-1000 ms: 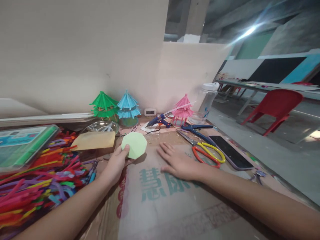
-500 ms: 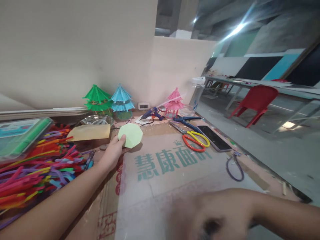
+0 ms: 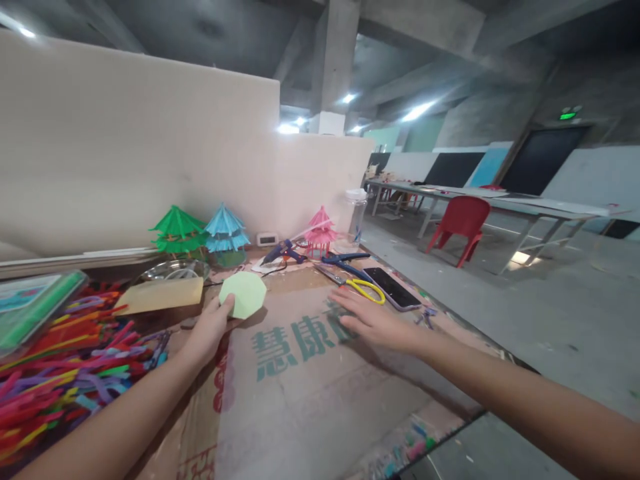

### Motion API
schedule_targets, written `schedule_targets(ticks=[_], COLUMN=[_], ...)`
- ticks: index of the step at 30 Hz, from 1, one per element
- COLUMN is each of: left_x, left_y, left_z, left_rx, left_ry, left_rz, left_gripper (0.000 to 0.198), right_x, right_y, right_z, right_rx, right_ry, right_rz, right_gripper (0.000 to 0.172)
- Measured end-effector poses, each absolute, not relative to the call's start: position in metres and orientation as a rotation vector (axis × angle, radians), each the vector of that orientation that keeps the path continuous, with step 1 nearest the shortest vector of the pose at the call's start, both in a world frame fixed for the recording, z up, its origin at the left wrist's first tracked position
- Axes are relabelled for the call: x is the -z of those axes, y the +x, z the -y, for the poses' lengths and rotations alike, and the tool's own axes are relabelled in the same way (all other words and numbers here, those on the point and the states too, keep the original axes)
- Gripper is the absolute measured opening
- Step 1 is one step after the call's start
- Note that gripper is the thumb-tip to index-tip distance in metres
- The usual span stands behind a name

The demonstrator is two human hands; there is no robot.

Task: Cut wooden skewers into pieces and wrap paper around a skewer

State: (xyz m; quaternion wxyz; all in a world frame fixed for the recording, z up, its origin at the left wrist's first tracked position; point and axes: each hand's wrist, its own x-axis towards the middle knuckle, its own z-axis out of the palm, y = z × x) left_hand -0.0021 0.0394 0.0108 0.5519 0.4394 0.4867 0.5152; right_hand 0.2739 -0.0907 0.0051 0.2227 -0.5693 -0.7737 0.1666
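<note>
My left hand (image 3: 210, 328) pinches a pale green octagonal piece of paper (image 3: 244, 295) by its left edge, thumb on top. The paper is held just above the cardboard-covered table. Fingers stretched forward, my right hand (image 3: 370, 321) is open and holds nothing. It is over the printed cardboard (image 3: 295, 393), close to the scissors (image 3: 369, 291). Their yellow handle loop shows, while my hand hides the orange one. Behind the scissors lie blue-handled pliers (image 3: 345, 260), and a dark phone (image 3: 393, 288) rests to their right.
A glue gun (image 3: 284, 252) lies near the wall. Green (image 3: 177, 230), blue (image 3: 225, 230) and pink (image 3: 321, 228) paper pavilions stand at the back. Colourful pipe cleaners (image 3: 75, 380) and a plastic case (image 3: 37, 310) fill the left. A red chair (image 3: 461, 223) stands beyond the table.
My right hand has moved forward from the near edge to beside the scissors, its fingers now stretched out. My left hand still holds the green paper. The camera view has tilted up and turned right.
</note>
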Motion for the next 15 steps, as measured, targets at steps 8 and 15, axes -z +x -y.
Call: schedule_targets(ticks=[8,15], left_x=[-0.01,-0.012], left_y=[-0.005,-0.003], left_z=[-0.04,-0.041], left_rx=[-1.188,-1.192], left_ry=[1.05,1.045], left_rz=[-1.141,-1.181], left_gripper=[0.01,0.01], right_x=[-0.014,-0.011], right_y=[0.261,0.27], right_z=[0.116,0.106], right_rx=[-1.396,-0.929], right_ry=[-1.008,-1.296], right_rz=[2.269,2.286], right_gripper=[0.071,0.047])
